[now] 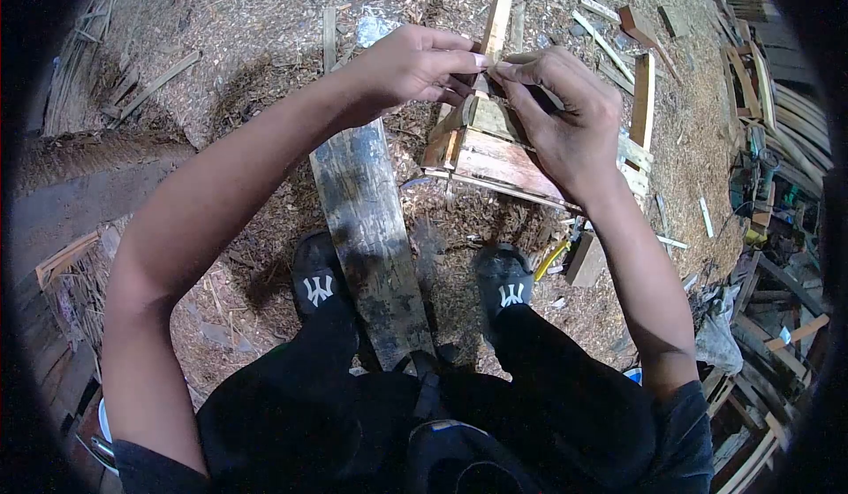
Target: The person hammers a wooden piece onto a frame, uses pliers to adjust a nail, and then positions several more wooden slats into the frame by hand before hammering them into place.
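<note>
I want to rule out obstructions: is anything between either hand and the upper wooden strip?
Nothing visible stands in the way: the fingertips of the left hand and right hand are right at the strip. The slatted wooden piece and yellow object are nearer the feet, outside that gap.

Ground strewn with brown wood shavings (256, 79), pale in bright light at top. Right edge: jumbled heap of long, thin, brown wooden slats (760, 388). Left edge: broad, flat, grey-brown weathered boards (88, 180). Corners dark.
</note>
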### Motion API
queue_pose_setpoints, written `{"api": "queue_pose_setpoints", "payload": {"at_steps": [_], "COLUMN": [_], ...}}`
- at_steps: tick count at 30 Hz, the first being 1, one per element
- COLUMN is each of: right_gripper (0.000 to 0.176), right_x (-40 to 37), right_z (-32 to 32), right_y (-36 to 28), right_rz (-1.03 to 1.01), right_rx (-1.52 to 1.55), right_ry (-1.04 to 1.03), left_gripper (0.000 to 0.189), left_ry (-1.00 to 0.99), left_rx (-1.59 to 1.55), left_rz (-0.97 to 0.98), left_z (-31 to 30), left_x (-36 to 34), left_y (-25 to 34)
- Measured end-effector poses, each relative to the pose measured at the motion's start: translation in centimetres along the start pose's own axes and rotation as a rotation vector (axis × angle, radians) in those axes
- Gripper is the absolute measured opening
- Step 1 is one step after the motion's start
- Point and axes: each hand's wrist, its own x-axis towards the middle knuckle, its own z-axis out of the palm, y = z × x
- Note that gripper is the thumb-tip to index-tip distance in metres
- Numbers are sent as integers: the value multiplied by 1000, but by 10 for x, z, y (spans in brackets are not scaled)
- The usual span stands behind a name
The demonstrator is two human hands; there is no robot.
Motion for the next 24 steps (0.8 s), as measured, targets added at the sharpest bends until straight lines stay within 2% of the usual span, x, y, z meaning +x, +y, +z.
{"api": "queue_pose_setpoints", "payload": {"at_steps": [11, 17, 19, 20, 22, 23, 24], "right_gripper": [11, 14, 14, 14, 13, 12, 12], "right_x": [-1, -2, -2, -2, -2, -2, -2], "right_z": [1, 0, 0, 0, -1, -1, -1], "right_y": [2, 6, 4, 3, 4, 4, 3], "right_rz": [-57, -89, -100, -110, -105, -100, -100], "right_rx": [12, -20, -16, -11, -8, -4, -4], "right_ry": [9, -26, -21, -17, -10, -5, -4], "left_gripper": [49, 47, 42, 42, 32, 32, 27], "left_ry": [8, 103, 178, 177, 247, 247, 253], "left_rx": [21, 132, 285, 287, 454, 456, 448], "left_rz": [10, 26, 166, 166, 444, 445, 572], "left_z": [2, 5, 5, 3, -1, -1, 0], "left_x": [-2, -5, -7, -8, -10, -9, -10], "left_y": [0, 0, -2, -3, -7, -10, -11]}}
